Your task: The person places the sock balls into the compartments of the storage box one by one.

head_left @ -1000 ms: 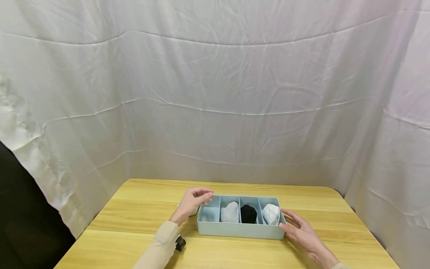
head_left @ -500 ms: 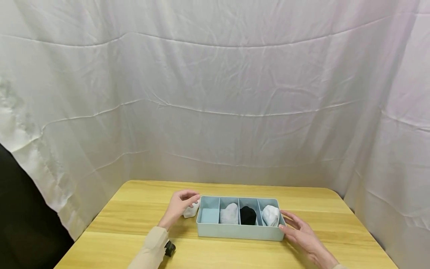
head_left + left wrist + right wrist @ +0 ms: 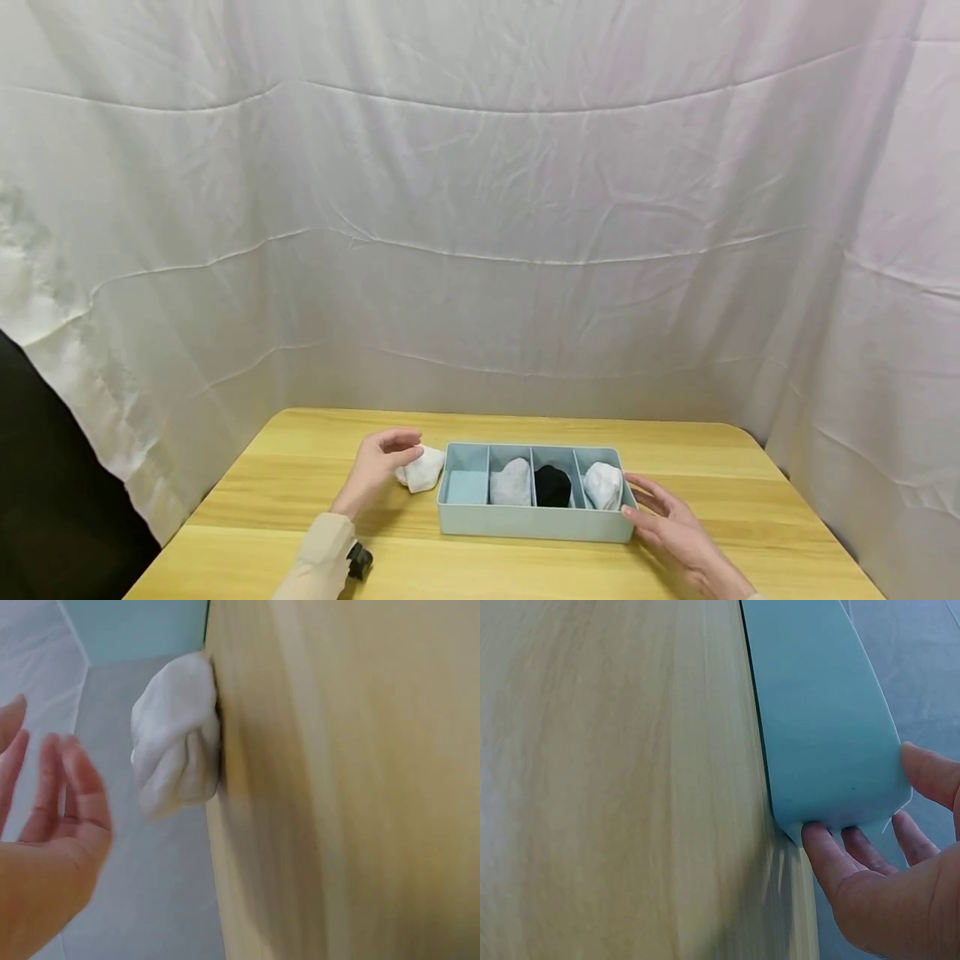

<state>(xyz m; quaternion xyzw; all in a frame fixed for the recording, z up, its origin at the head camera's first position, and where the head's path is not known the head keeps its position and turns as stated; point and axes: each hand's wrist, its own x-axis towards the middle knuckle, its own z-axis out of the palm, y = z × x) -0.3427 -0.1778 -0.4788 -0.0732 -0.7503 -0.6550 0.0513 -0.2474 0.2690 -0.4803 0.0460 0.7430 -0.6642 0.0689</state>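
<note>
A light blue box [image 3: 536,525] with several compartments in a row stands on the table. It holds a rolled grey sock [image 3: 512,483], a black one [image 3: 552,487] and a white patterned one [image 3: 603,485]; the leftmost compartment shows its bare floor. Left of the box lies a folded white sock [image 3: 422,471]. My left hand [image 3: 375,467] is beside this sock, fingers loosely bent; the left wrist view shows a gap between hand and sock. At the box's right end, my right hand [image 3: 885,892] rests its fingertips against the end wall, thumb at the rim.
The wooden table [image 3: 247,517] has rounded far corners. Pale cloth curtains [image 3: 525,250] hang behind it and at both sides. Something dark [image 3: 52,475] shows at the far left. A small black device [image 3: 360,562] sits at my left cuff.
My left hand has moved left, from over the leftmost compartment to beside the white sock, which now shows more fully. My right hand stays at the box's right end. The head view has shifted slightly.
</note>
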